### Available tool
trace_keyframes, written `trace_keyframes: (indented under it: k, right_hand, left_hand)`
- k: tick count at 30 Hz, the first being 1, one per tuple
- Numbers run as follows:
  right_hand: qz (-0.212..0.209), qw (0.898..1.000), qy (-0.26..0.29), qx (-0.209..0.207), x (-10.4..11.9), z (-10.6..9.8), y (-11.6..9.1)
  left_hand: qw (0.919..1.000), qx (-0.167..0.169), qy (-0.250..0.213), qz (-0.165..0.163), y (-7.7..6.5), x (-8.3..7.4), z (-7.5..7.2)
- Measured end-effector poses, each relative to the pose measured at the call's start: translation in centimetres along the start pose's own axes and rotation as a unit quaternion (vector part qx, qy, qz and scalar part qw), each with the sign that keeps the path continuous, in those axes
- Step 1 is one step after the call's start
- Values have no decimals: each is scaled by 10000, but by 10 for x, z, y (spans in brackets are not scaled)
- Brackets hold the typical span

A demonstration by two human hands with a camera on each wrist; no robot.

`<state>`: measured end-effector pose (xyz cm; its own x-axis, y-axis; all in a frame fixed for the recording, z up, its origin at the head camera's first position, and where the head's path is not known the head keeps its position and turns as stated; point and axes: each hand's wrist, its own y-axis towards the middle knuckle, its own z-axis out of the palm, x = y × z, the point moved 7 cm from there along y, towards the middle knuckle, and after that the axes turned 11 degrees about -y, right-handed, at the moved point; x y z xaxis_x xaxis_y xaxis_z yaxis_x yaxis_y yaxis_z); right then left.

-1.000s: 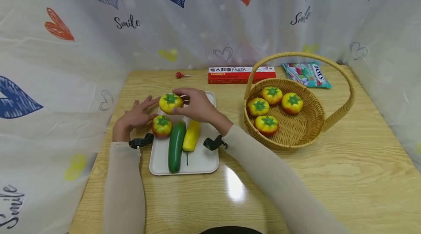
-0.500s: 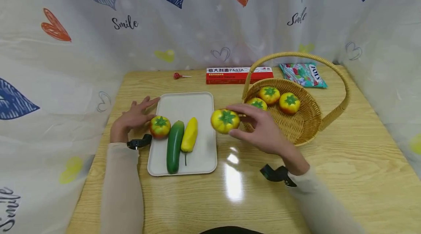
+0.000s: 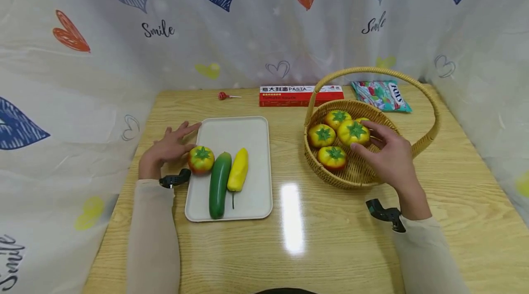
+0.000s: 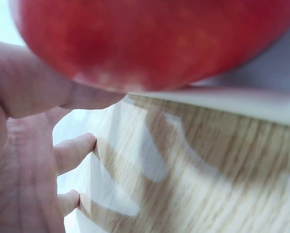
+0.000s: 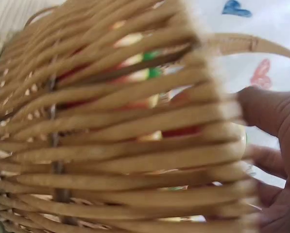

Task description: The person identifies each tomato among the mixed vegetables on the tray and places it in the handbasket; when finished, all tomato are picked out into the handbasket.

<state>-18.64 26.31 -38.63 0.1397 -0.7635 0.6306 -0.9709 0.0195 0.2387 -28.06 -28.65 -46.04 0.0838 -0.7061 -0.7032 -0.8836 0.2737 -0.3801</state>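
In the head view my right hand point(image 3: 392, 156) pinches a yellow-red tomato point(image 3: 352, 132) between thumb and fingers, inside the wicker basket's point(image 3: 326, 175) rim. Several like it lie in the basket, one partly covered by the held one. From the right wrist, the woven wall point(image 5: 110, 116) hides most of the fruit. My left hand point(image 3: 167, 149) rests at the white tray's point(image 3: 248, 133) left edge, fingers spread, thumb by another tomato point(image 3: 201, 158). That tomato's red underside point(image 4: 145, 43) fills the top of the left wrist view. Beside it on the tray lie a green cucumber point(image 3: 220, 186) and a yellow pepper point(image 3: 238, 170).
Along the back of the wooden table point(image 3: 330, 239) lie a lollipop point(image 3: 225, 96), a red pasta box point(image 3: 285, 96) and a teal candy bag point(image 3: 382, 95). The basket's tall handle point(image 3: 372, 70) arches over its opening. A curtain with hearts hangs behind.
My right hand has carried the tomato from above the tray rightward to the basket. My left hand has stayed by the tray's left edge.
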Motion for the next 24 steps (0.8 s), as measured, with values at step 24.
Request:
trace_keyframes:
  k: [24]
  right_hand:
    - [-1090,9924,124,559,70,28,6]
  left_hand:
    - [9999,-54,-107,-43,-1,-2,-1]
